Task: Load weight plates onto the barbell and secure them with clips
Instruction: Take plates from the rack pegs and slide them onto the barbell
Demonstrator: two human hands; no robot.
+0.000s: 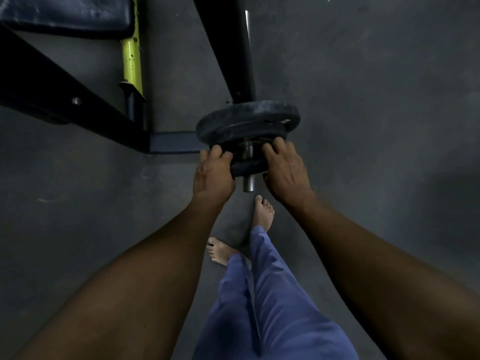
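A steel barbell sleeve [248,183] points toward me, its bare end sticking out below my hands. A large black weight plate [246,114] sits on it farther in, with a mid-sized plate [255,129] against its near face. A smaller black plate [246,166] is threaded on the sleeve, closest to me. My left hand [211,175] grips that small plate's left edge and my right hand [284,171] grips its right edge. No clip is visible.
A black rack upright [228,48] rises behind the plates. A bench with a dark pad [65,14], a yellow post [132,55] and a black base frame [78,100] stands at the left. My bare feet [262,214] rest on grey floor below the sleeve.
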